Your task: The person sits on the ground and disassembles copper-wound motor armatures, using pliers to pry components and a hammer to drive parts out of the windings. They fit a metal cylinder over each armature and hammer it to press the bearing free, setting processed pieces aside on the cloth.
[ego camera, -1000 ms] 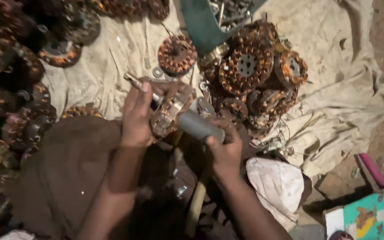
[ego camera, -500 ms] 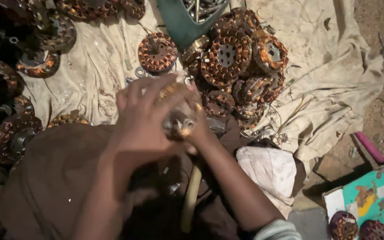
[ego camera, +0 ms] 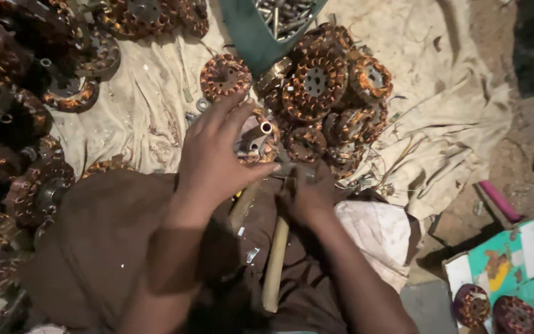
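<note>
My left hand (ego camera: 217, 158) lies over a copper-wound stator (ego camera: 256, 143) in my lap, fingers spread across its top and thumb under its near edge. A short metal shaft (ego camera: 263, 130) sticks up from the stator's middle. My right hand (ego camera: 307, 195) is just below and to the right of it, closed near the head end of a wooden-handled hammer (ego camera: 276, 260). The handle runs down toward me. A second wooden handle (ego camera: 245, 204) pokes out beneath my left palm.
A pile of copper-wound stators (ego camera: 329, 86) lies just beyond my hands on a beige cloth (ego camera: 458, 93). A lone stator (ego camera: 225, 75) and a green bin of metal parts (ego camera: 258, 28) sit farther back. More stators (ego camera: 26, 124) crowd the left. A cardboard box (ego camera: 502, 272) stands at the bottom right.
My right hand has left the grey shaft it gripped beside the stator and dropped to the hammer. My left hand has shifted over the stator's top. The view has tilted slightly.
</note>
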